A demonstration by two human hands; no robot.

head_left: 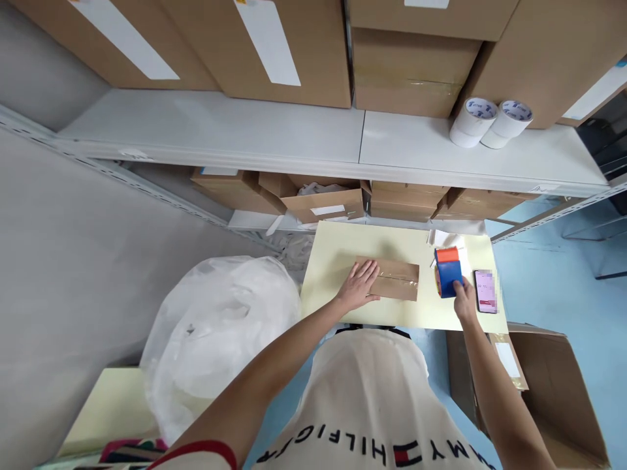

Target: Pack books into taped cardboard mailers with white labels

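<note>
A flat brown cardboard box (396,279) lies on the pale yellow table (323,287), with shiny clear tape along its top seam. My left hand (359,285) rests flat on the box's left end, fingers stretched out. My right hand (464,297) grips a blue and orange tape dispenser (447,270), which stands on the table just right of the box.
A phone (485,291) lies at the table's right edge. Two white tape rolls (491,122) sit on the white shelf (245,134) beneath large cartons. An open carton (553,385) stands on the floor to the right, a big clear plastic bag (215,339) to the left.
</note>
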